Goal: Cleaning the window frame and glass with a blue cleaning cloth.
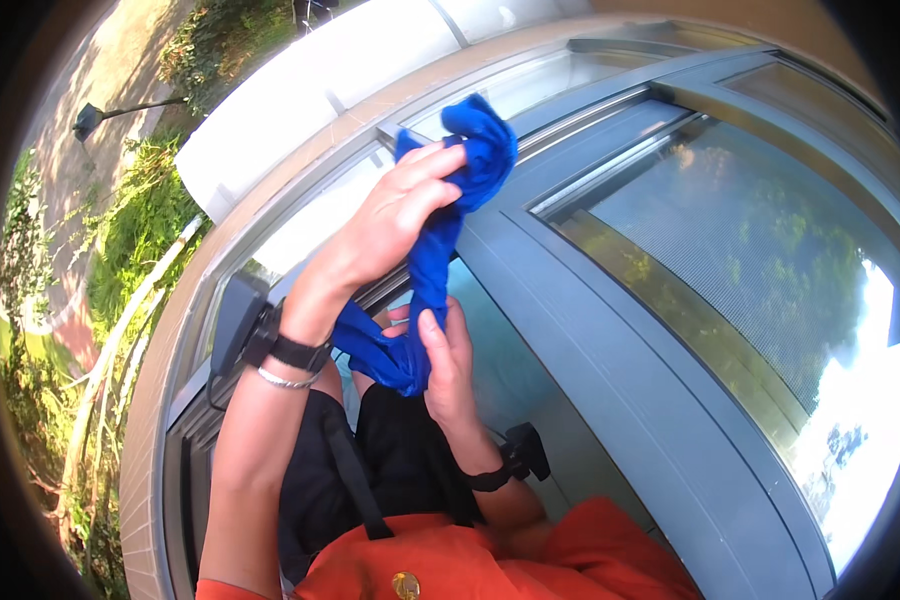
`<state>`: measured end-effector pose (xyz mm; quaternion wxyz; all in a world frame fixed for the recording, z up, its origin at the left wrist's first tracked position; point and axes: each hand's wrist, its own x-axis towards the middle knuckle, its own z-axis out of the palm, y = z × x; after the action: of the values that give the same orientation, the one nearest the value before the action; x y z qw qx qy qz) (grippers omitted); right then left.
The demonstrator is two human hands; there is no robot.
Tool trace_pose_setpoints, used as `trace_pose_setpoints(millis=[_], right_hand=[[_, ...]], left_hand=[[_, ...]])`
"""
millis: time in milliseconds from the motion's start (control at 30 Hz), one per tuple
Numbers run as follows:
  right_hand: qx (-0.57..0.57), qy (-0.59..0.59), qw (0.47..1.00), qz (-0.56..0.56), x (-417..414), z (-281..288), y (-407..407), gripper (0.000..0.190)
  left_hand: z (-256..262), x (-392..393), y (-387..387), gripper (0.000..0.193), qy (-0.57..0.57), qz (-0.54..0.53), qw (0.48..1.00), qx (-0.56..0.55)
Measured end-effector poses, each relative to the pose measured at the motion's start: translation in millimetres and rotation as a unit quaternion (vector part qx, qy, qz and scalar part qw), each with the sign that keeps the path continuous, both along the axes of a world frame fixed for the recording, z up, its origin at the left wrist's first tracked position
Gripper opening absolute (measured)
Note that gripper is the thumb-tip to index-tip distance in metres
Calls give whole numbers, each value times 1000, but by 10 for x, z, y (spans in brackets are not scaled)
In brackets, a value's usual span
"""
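A twisted blue cloth (431, 259) hangs between my two hands in front of an opening in a sliding window. My left hand (394, 206) grips its upper part, where the fabric bunches beside the window frame (570, 337). Lower down, my right hand (448, 364) has the cloth between thumb and fingers. A loose fold of it droops to the left, behind my left wrist. Part of my right hand's fingers is hidden by the fabric.
A sliding pane with a mesh screen (727, 247) reflects trees and sky on the right. Metal window tracks (585, 124) run along the top. Past the tiled outer ledge (146, 480) lie a white ledge (330, 82), plants and a lamp (88, 121) far below. Devices are strapped to both wrists.
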<state>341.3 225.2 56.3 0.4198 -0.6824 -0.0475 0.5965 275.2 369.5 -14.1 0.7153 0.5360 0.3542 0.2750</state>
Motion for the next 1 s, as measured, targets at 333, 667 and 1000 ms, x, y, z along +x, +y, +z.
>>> trace_pose_setpoints(millis=[333,667,1000], right_hand=[[-57,-21,997,40,312,72,175,37],[-95,-82,990,63,460,18,-109,31],[-30,-341,902,264,501,215,-6,27]], left_hand=[[-74,1163,302,24,311,-223,893,239],[33,1028,146,25,502,-360,665,420],[-37,-99,146,22,276,-374,832,302]])
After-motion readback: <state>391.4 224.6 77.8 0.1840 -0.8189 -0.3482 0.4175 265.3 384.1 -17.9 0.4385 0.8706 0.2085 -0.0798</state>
